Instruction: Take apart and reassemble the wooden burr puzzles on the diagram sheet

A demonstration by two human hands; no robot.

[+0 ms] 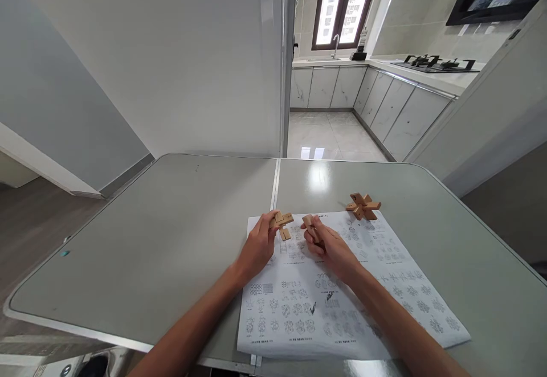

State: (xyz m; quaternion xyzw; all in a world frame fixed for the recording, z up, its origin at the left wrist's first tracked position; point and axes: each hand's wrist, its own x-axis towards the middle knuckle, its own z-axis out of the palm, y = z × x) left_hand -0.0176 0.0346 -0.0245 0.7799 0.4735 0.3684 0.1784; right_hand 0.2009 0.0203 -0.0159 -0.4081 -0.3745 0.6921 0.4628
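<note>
My left hand point(259, 241) grips a few joined wooden puzzle pieces point(284, 219), which stick out past the fingertips to the right. In my right hand point(327, 244) is another wooden puzzle piece point(310, 228), pinched between thumb and fingers and partly covered by them. The two hands are a short gap apart, over the upper part of a printed instruction sheet point(294, 326). Beyond the sheet's top right edge stands a star-shaped wooden puzzle point(363, 206) made of interlocked pieces. It is apart from both hands.
The grey-green folding table point(141, 257) has a seam near its middle. A small teal object point(64, 253) lies by its left edge. A white wall panel point(213, 64) rises behind. Past the doorway are kitchen cabinets point(325, 86) and a gas stove point(440, 64).
</note>
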